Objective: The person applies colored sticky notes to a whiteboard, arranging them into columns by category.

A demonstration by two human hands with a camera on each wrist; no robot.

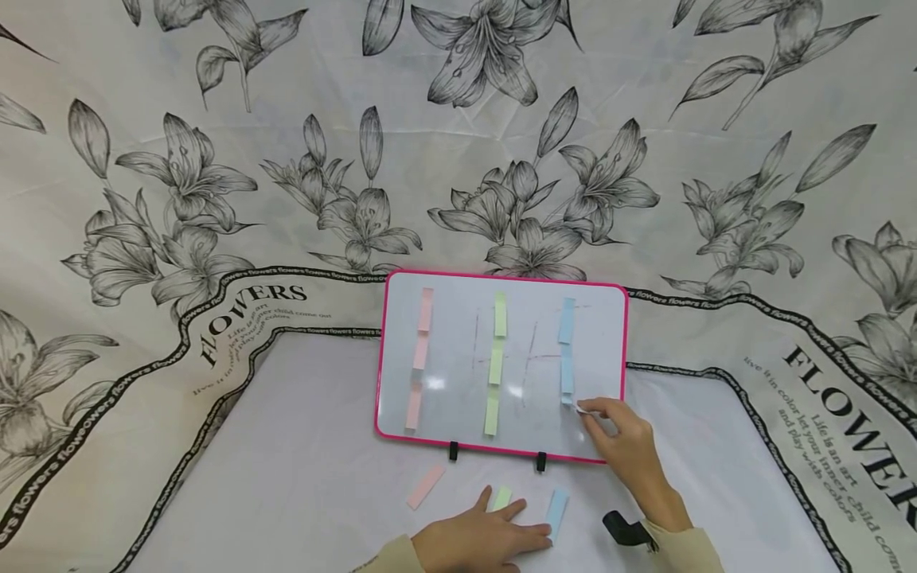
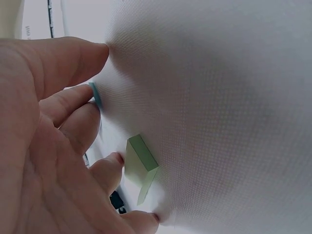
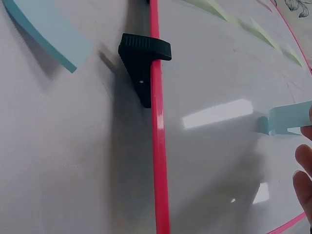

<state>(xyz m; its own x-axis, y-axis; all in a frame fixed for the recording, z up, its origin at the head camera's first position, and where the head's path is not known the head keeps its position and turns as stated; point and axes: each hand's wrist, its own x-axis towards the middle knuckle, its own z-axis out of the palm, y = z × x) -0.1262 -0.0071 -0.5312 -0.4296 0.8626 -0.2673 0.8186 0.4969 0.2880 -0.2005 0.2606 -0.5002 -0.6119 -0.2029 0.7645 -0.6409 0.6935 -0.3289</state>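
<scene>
A pink-framed whiteboard (image 1: 444, 318) stands tilted on the table, with columns of pink, green and blue sticky notes. At the bottom of its blue column, my right hand (image 1: 630, 446) pinches a blue sticky note (image 3: 290, 117) between thumb and fingers; its far end bends close to the board. On the table, my left hand (image 1: 476, 541) lies palm down with fingers spread. Between its fingers sits a green sticky note pad (image 2: 139, 158), partly covered in the head view. Other left fingertips touch a blue sticky note pad (image 1: 556, 513).
A pink sticky note pad (image 1: 426, 486) lies left of the left hand. Two black feet, one a black clip foot (image 3: 144, 58), hold the board's lower edge. A floral cloth (image 1: 344, 143) hangs behind. A black wrist mount (image 1: 625, 528) juts from the right sleeve.
</scene>
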